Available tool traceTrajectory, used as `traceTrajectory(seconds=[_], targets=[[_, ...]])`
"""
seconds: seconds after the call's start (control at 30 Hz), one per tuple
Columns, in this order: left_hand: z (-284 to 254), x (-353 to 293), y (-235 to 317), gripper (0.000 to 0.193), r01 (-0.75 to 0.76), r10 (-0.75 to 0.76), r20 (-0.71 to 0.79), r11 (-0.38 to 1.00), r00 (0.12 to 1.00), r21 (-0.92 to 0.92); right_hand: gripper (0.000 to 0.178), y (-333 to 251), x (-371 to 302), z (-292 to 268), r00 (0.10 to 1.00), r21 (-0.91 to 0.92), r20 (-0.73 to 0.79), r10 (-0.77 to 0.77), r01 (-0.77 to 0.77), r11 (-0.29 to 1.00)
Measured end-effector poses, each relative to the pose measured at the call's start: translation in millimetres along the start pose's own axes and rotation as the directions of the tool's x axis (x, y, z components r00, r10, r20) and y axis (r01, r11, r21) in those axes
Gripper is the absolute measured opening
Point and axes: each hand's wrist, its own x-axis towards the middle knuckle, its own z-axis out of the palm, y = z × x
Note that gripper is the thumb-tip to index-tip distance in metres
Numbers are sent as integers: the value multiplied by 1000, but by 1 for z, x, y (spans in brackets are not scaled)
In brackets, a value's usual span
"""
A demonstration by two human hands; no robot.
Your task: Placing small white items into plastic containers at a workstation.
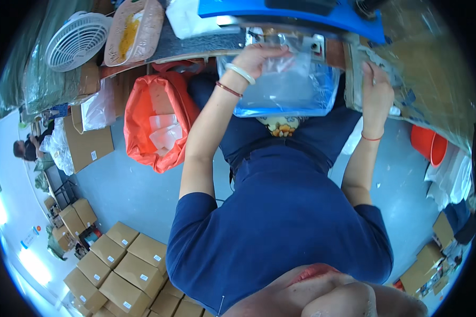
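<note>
My left hand, with a pale bangle and a dark red one at its wrist, reaches over a blue bin lined with clear plastic. Its fingers are closed at the edge of a small clear plastic bag, just below a blue machine. My right hand, a thin red band at its wrist, is beside the open carton to the right of the bin. Thumb and fingers are bent together there; what they hold, if anything, is too small to name.
An orange-red sack with pale packets stands left of my legs. On the bench are a white basket and a pink tray. A red bucket stands right. Stacked cartons are at lower left.
</note>
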Motion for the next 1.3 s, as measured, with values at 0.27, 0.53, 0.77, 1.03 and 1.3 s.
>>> traceTrajectory(seconds=[0.27,0.53,0.77,1.03,1.3], targets=[[-51,-33,34,28,-168,656,-276,530,702,831,31,65,1,49,981,-340,-176,-77,13,940],[-168,-3,87,76,6,970,50,-53,237,999,28,68,-1,51,981,-411,-114,-156,96,907],[-144,-14,75,72,-13,980,54,-52,189,999,25,46,-30,15,999,-515,38,-23,40,856],[-105,-20,-11,64,66,733,383,-501,563,863,24,41,-13,20,978,-81,-194,-71,56,995],[-85,-53,6,16,-119,848,308,-285,431,951,24,15,-1,16,990,123,-132,54,-38,992]])
